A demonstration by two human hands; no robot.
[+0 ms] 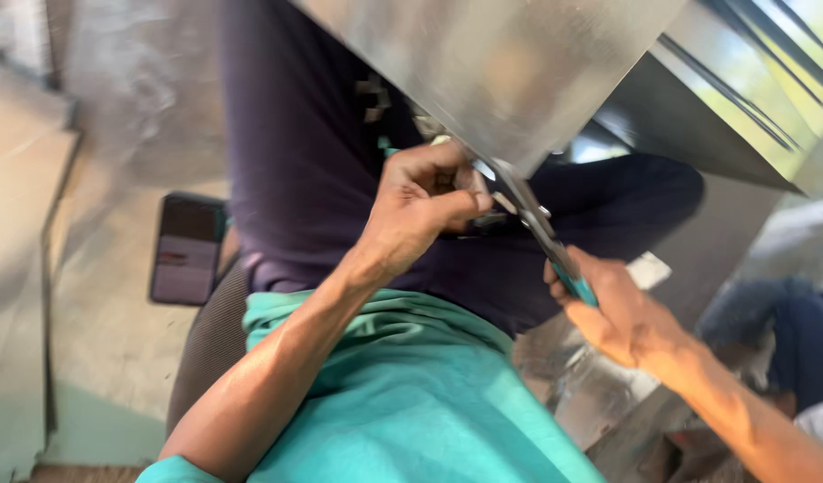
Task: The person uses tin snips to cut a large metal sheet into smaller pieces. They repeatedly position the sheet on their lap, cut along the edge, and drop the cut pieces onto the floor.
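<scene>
My right hand [622, 313] is closed around the snips [541, 233]. They point up and away from it, into the bottom edge of the metal sheet [510, 72]. My left hand [425, 206], nearer, pinches that edge

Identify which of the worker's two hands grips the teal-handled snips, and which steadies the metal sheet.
The right hand grips the teal-handled snips low on the handles. The left hand instead pinches the lower edge of the shiny metal sheet beside the blades.
</scene>
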